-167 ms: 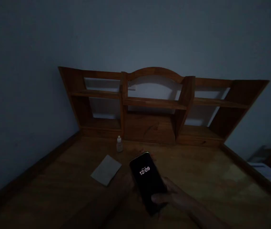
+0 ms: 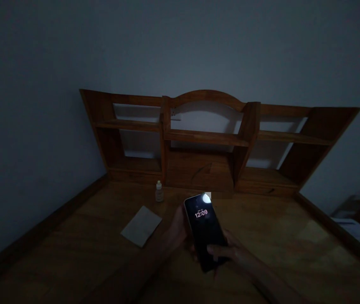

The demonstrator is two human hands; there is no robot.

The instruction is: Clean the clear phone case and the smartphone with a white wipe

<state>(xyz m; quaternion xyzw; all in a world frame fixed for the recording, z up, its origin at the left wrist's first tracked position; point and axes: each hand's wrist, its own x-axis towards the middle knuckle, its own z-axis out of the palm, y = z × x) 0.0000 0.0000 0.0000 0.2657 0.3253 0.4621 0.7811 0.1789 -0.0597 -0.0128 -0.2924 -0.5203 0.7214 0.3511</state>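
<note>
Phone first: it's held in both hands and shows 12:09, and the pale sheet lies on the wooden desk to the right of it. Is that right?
Not quite: the head view shows the pale sheet on the wooden desk to the left of the phone. The rest holds: the left hand and right hand hold the phone, which shows 12:09.

wooden desktop (image 2: 277,223) with visible grain and a dull sheen, shelf unit (image 2: 207,136) made of reddish-brown wood, phone (image 2: 205,232) faced in glossy dark glass, wall (image 2: 180,46) finished matt and smooth, folded sheet (image 2: 141,226) paper-like and matt
</note>
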